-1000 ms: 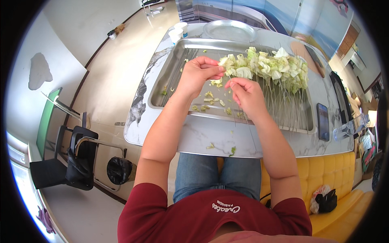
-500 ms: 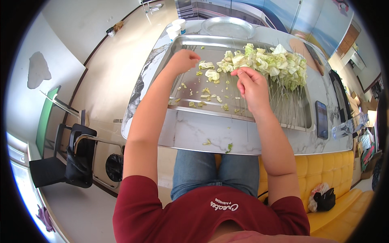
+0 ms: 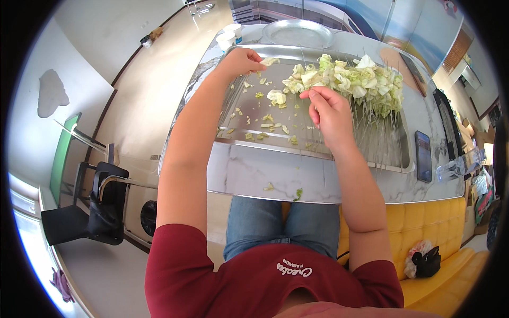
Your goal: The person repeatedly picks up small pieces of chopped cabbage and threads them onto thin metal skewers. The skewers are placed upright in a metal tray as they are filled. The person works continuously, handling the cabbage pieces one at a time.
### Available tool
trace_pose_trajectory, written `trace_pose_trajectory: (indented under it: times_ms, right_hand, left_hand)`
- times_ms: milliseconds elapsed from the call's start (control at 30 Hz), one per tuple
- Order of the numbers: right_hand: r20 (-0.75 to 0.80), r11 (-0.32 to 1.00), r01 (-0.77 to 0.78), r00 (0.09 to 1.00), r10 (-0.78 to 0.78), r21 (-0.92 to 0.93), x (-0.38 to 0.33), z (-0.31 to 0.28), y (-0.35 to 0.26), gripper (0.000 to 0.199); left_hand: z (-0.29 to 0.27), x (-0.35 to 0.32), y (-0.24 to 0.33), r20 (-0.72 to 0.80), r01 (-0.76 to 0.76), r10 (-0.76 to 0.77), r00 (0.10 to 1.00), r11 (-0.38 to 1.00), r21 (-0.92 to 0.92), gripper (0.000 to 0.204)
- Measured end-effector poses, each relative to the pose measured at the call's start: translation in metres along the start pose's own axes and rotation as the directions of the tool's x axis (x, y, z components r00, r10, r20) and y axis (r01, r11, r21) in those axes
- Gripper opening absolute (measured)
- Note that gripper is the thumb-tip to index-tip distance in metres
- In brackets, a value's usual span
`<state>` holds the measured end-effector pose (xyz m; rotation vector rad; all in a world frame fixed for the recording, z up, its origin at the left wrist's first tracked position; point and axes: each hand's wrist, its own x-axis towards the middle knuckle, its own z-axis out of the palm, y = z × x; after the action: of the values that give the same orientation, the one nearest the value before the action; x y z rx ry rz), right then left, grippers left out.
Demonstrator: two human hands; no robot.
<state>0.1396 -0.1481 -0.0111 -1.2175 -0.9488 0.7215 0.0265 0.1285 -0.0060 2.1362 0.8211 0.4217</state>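
My left hand (image 3: 243, 62) is over the far left part of a metal tray (image 3: 318, 152), closed in a pinch on a pale cabbage leaf piece (image 3: 270, 61). Nearer the middle, my right hand (image 3: 330, 111) is closed around a thin skewer (image 3: 323, 167), whose lower end reaches over the tray's near rim. Another cabbage piece (image 3: 276, 97) lies on the tray between my hands. Skewered cabbage leaves (image 3: 363, 79) are heaped at the tray's right, their thin sticks pointing toward me. Small leaf scraps (image 3: 271, 125) are scattered over the tray's left half.
Beyond the tray stand two paper cups (image 3: 226, 40) and a round metal plate (image 3: 298, 34). A phone (image 3: 422, 156) lies right of the tray on the marble-patterned table (image 3: 254, 172). A knife (image 3: 412, 74) rests on a round board at the far right. Black chairs (image 3: 103, 201) stand at left.
My left hand has moved slightly away from me and now holds a cabbage piece that was lying on the tray. My right hand has barely moved.
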Motion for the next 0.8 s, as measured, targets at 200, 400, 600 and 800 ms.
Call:
trace_pose_trajectory:
  times_ms: [200, 400, 600, 800]
  right_hand:
    - [0.051, 0.999, -0.034, 0.998, 0.033, 0.012, 0.0, 0.007, 0.0, 0.02]
    - [0.135, 0.994, -0.088, 0.986, 0.095, -0.059, 0.0, 0.006, 0.003, 0.019]
    - [0.215, 0.984, -0.101, 0.968, 0.131, -0.146, -0.005, 0.015, 0.005, 0.019]
    - [0.203, 0.982, -0.09, 0.971, 0.123, -0.165, -0.006, 0.017, 0.008, 0.018]
  left_hand:
    - [-0.012, -0.033, -0.007, -0.104, -0.085, 0.071, 0.992, 0.986, -0.142, 0.022]
    - [0.01, -0.078, 0.03, -0.193, -0.089, -0.007, 0.981, 0.871, -0.484, 0.027]
    - [0.03, -0.102, 0.039, -0.193, -0.127, -0.044, 0.98, 0.607, -0.784, 0.029]
    - [0.041, -0.112, 0.04, -0.162, -0.146, -0.006, 0.987, 0.404, -0.903, 0.024]
